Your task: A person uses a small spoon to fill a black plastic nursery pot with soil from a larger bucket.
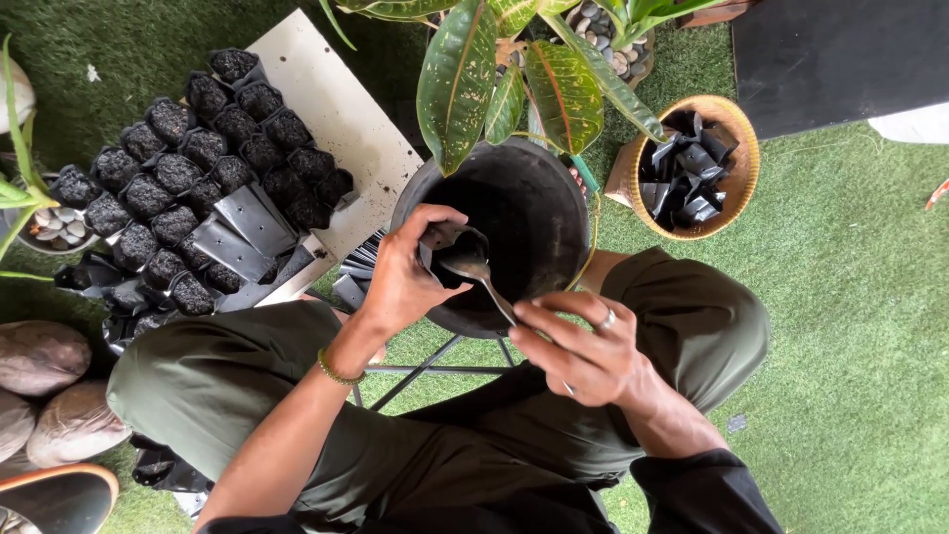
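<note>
Wicker basket [743, 148], filled soil bags [178, 173]

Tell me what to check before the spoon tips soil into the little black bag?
1. Bag held open: the left hand grips the small black bag over the big black pot; ok.
2. Spoon held firmly: the right hand grips the spoon by its handle; ok.
3. Spoon at the bag's mouth: ok.
4. Soil on the spoon: cannot tell.
5. Spills land in the pot: bag sits above it; ok.
6. Spot for the filled bag: the white board has bare room beside the filled bags; ok.
</note>
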